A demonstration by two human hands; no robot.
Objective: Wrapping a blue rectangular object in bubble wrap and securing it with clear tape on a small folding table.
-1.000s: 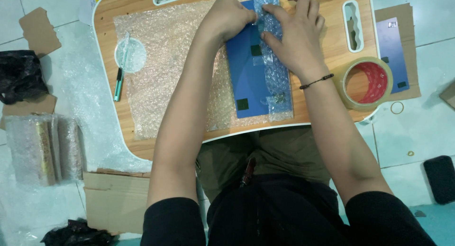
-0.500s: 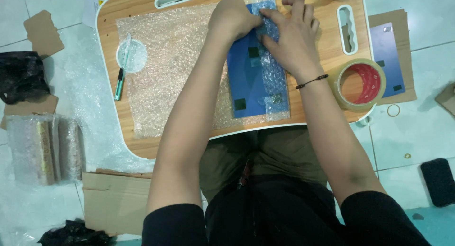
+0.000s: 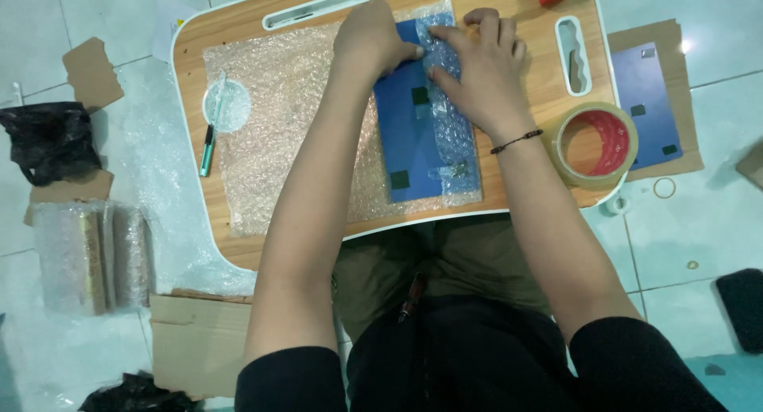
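our left hand (image 3: 372, 40) fingers flat on flat blue rectangular board (image 3: 413, 146) | right hand (image 3: 481, 66) fingers pinching clear bubble-wrap sheet (image 3: 294, 134) over board's edge

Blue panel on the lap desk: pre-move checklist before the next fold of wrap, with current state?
1. Blue panel lies flat on the bubble wrap: ok.
2. Left hand pins the panel's top edge: ok.
3. Right hand presses the wrap flap onto the panel's right side: ok.
4. Flap covers the whole panel: not ok, the left part is bare.
5. Tape roll beside the right wrist, on the desk edge: ok.
6. Tape's free end ready to pull: cannot tell.
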